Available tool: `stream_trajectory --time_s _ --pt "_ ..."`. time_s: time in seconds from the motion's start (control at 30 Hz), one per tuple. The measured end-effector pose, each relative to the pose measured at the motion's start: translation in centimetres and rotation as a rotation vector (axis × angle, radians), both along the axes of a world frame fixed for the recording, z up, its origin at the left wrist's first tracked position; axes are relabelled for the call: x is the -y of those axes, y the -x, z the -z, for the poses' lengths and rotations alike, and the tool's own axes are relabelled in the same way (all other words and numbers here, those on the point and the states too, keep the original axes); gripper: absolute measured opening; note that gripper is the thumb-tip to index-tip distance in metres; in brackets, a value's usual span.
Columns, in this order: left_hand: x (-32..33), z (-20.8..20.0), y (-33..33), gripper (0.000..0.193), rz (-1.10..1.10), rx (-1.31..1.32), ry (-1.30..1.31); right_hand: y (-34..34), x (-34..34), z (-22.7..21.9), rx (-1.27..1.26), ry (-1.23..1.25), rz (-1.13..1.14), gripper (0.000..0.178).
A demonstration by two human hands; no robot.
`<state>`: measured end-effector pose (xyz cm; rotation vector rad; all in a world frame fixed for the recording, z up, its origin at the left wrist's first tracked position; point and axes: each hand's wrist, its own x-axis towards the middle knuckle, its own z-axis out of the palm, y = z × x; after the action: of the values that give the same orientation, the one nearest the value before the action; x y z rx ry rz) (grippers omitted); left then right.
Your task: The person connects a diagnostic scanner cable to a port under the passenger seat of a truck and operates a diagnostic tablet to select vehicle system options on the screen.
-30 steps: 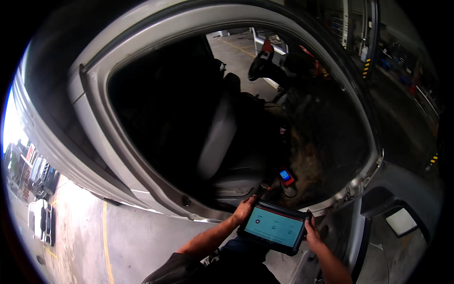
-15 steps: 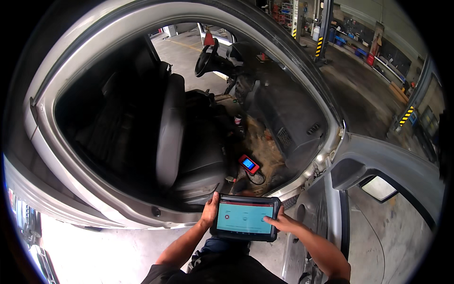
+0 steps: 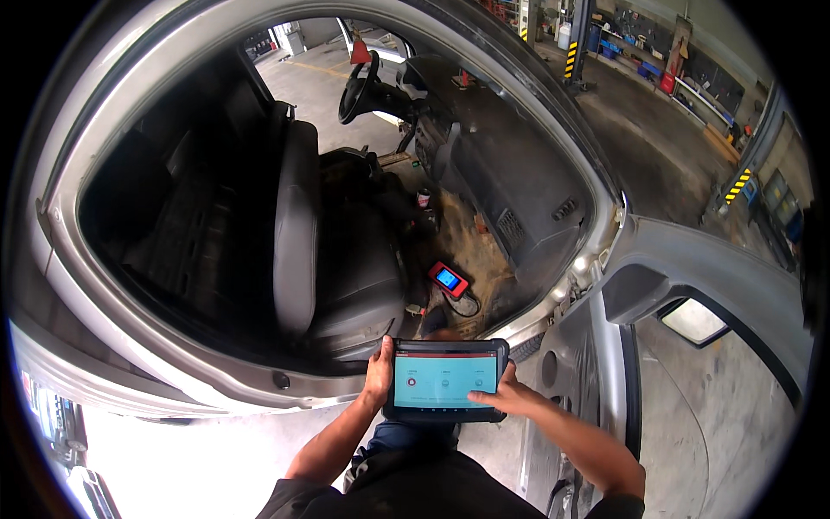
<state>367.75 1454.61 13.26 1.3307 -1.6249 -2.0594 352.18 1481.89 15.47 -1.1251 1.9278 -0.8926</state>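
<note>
A black rugged tablet [image 3: 445, 406] with a lit, pale blue screen is held level in front of my body. My left hand [image 3: 379, 372] grips its left edge, thumb along the frame. On the opposite side my right hand [image 3: 510, 394] holds the right edge, its thumb stretched over the lower right of the screen; the fingers behind the tablet are hidden. Beyond the tablet, a red handheld device [image 3: 449, 280] with a small lit screen and a black cable lies on the worn vehicle floor [image 3: 484, 298].
The open silver door [image 3: 618, 381] with its side mirror [image 3: 693, 333] stands at my right. Ahead are a dark front seat [image 3: 298, 233], the dashboard [image 3: 510, 164] and a steering wheel [image 3: 359, 86]. Lift posts with yellow-black stripes [image 3: 739, 186] rise beyond in the workshop.
My right thumb has slid down and left across the tablet's screen. The tablet and both hands sit slightly higher in view, while the vehicle interior has shifted up and left.
</note>
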Motion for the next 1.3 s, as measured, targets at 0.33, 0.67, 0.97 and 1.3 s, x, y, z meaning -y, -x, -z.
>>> stream_trajectory --time_s 0.33,0.67,0.97,1.3 --pt "1.2 0.3 0.5 0.085 0.024 -0.057 0.084 1.1 0.1 -1.0 0.258 0.022 0.013 0.088" --pt "2.1 2.6 0.2 0.097 0.056 -0.003 0.023 1.1 -0.6 1.2 0.233 -0.008 0.045 0.111" --pt "2.1 1.9 -0.1 0.084 0.057 -0.023 0.051 1.4 -0.3 2.1 0.236 -0.02 0.011 0.114" --pt "1.7 1.1 0.0 0.094 0.037 0.042 0.09 1.4 0.0 0.9 0.243 -0.045 -0.003 0.094"
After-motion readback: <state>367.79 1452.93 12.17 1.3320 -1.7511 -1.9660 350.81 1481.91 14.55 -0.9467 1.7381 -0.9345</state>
